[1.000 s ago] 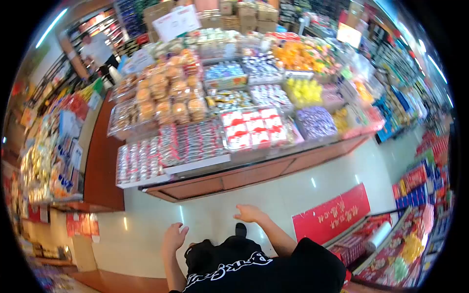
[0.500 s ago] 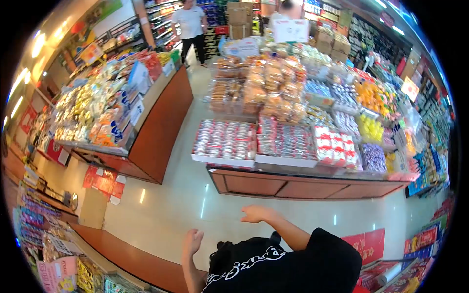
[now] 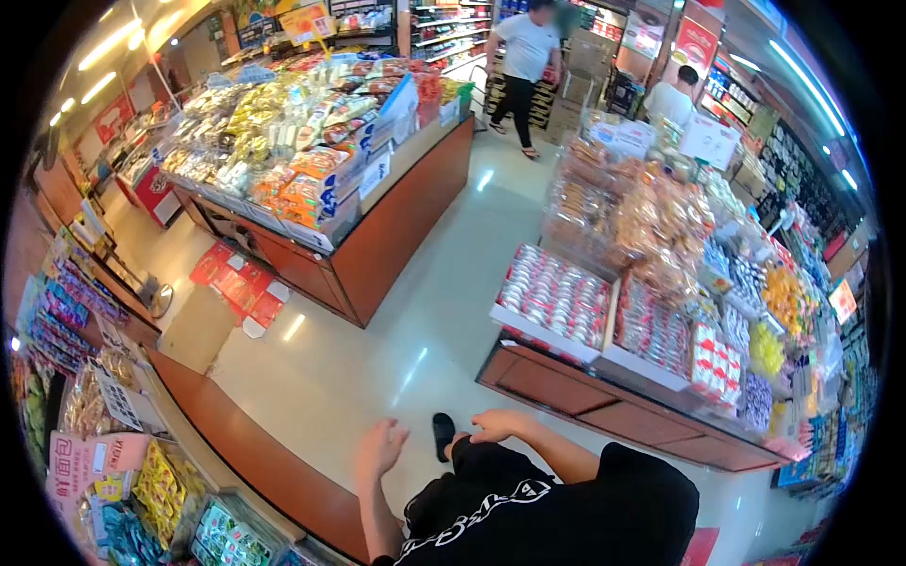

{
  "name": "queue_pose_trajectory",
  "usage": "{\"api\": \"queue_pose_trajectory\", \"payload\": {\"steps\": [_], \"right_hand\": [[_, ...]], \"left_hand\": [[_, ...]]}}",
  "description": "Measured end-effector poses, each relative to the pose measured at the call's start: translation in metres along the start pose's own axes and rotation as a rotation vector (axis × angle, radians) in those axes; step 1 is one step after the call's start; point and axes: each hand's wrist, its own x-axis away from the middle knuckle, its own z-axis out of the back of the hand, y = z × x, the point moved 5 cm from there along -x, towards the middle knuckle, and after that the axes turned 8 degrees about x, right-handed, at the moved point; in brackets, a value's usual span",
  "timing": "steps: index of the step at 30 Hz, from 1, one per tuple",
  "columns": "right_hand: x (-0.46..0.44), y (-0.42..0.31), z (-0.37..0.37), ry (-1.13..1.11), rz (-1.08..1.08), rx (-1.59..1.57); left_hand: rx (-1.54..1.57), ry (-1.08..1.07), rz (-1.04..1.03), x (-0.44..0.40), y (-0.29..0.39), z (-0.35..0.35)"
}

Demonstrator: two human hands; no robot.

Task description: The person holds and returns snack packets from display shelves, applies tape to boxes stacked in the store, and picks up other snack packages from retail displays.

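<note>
My left hand (image 3: 382, 448) hangs in the air above the pale tiled floor, nearest the brown wooden side of the low counter (image 3: 255, 451) on my left. Its fingers are loosely bent and apart, holding nothing. In front of my body, my right hand (image 3: 491, 426) is held over my leg, fingers slack with nothing seen in them. One foot in a black shoe (image 3: 443, 436) shows between the hands.
A wooden display stand (image 3: 406, 222) heaped with packaged snacks stands ahead left. Another stand (image 3: 585, 401) with boxed and bagged sweets is ahead right. A person in a white shirt (image 3: 526, 52) is in the aisle; another (image 3: 672, 99) is behind the right stand. Flattened red cardboard (image 3: 241, 288) lies on the floor.
My view has turned left, so both stands sit farther right. The person in the aisle appears nearer, in a walking stance. My foot has come into view, and my hands are closer together.
</note>
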Motion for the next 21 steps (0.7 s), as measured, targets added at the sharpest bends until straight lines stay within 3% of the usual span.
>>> {"api": "queue_pose_trajectory", "payload": {"steps": [6, 8, 10, 13, 17, 21], "right_hand": [[-0.109, -0.002, 0.072, 0.071, 0.111, 0.048], [-0.149, -0.026, 0.086, 0.026, 0.147, 0.099], [-0.199, -0.037, 0.148, 0.034, 0.225, 0.158], [-0.233, -0.048, 0.198, 0.174, 0.365, -0.085], [-0.248, -0.018, 0.254, 0.194, 0.231, -0.055], [-0.251, 0.030, 0.289, 0.148, 0.105, -0.172]], "left_hand": [[0.125, -0.089, 0.072, -0.043, -0.037, 0.013], [0.084, -0.069, 0.159, -0.059, -0.056, 0.042], [0.067, 0.026, 0.255, -0.093, -0.081, 0.089], [0.010, 0.070, 0.335, -0.131, -0.097, 0.139], [-0.153, 0.068, 0.292, -0.210, -0.077, 0.172], [0.005, -0.035, 0.191, -0.300, -0.048, 0.155]]}}
